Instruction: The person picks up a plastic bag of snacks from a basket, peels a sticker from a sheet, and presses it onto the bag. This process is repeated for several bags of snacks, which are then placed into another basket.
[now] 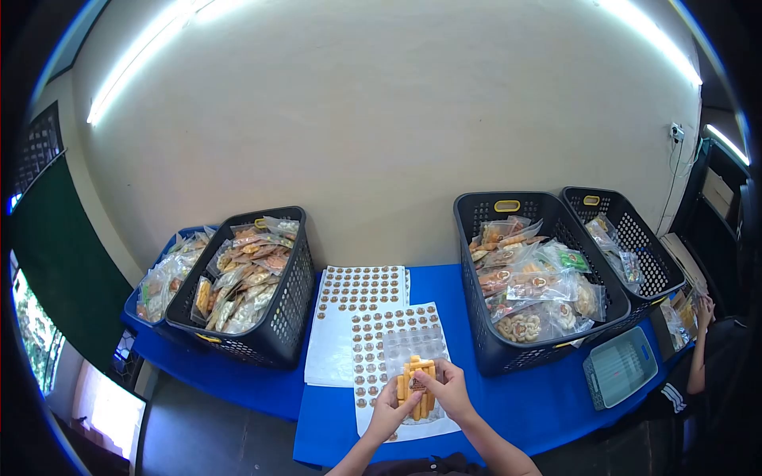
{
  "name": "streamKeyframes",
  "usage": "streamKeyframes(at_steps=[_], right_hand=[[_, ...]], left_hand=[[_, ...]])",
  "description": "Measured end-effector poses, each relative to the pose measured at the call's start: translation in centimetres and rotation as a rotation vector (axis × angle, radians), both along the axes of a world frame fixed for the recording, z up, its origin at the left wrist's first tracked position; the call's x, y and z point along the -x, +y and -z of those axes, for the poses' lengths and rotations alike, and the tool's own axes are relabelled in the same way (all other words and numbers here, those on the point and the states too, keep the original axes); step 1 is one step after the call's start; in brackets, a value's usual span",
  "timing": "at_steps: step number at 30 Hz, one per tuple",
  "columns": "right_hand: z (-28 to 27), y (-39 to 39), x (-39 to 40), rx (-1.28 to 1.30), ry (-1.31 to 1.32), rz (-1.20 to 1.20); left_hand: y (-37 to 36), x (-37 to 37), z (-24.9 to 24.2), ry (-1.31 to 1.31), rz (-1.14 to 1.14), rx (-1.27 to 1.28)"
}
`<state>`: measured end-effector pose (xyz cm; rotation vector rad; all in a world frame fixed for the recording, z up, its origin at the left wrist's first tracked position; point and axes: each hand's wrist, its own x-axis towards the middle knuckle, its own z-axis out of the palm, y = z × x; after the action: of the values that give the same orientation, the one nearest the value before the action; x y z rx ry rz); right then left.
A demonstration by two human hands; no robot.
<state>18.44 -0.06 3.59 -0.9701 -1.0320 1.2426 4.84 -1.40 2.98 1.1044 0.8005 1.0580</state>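
A clear plastic packet of yellow-orange stick snacks [421,366] is held between my two hands, over the front of the table. My left hand [389,410] grips its left side. On its right side, my right hand [450,391] holds the packet, the thumb pressed on the front by a small round brown sticker [416,383]. The packet's empty upper part lies toward the back. Beneath it is a white sheet of round brown stickers [368,371], partly covered by the packet and my hands. Another sticker sheet [365,287], with a bare lower area, lies behind to the left.
Left of the sheets stands a black basket [296,270] full of snack packets, beside a blue basket [135,305]. At right are two black baskets [492,349] [665,278] with packets, and a translucent tray [621,369]. Another person's arm [700,349] shows at far right. Blue cloth [524,412] covers the table.
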Motion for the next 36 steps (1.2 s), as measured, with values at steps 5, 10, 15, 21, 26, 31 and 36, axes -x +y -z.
streamKeyframes(at_steps=[5, 10, 15, 21, 26, 31, 36], right_hand=[[1.9, 0.1, 0.1, 0.004, -0.035, 0.058], [1.0, -0.7, 0.8, -0.025, -0.004, 0.083], [-0.2, -1.5, -0.1, 0.043, 0.14, -0.063], [0.9, -1.7, -0.8, -0.009, 0.165, -0.018], [-0.4, -2.1, -0.9, 0.017, 0.146, -0.024], [-0.2, -2.1, -0.5, 0.029, 0.195, -0.036], [1.4, -2.8, -0.4, 0.071, 0.145, -0.058]], left_hand=[[0.3, 0.3, 0.0, 0.063, 0.025, 0.017], [1.3, -0.2, 2.1, 0.022, -0.094, -0.089], [1.3, -0.1, 1.0, 0.007, -0.086, 0.003], [1.0, 0.3, 0.3, 0.024, 0.063, 0.092], [1.1, 0.3, 0.7, 0.084, 0.048, 0.142], [1.0, -0.1, -0.2, 0.009, -0.042, 0.099], [0.5, 0.1, -0.3, 0.034, 0.018, -0.003]])
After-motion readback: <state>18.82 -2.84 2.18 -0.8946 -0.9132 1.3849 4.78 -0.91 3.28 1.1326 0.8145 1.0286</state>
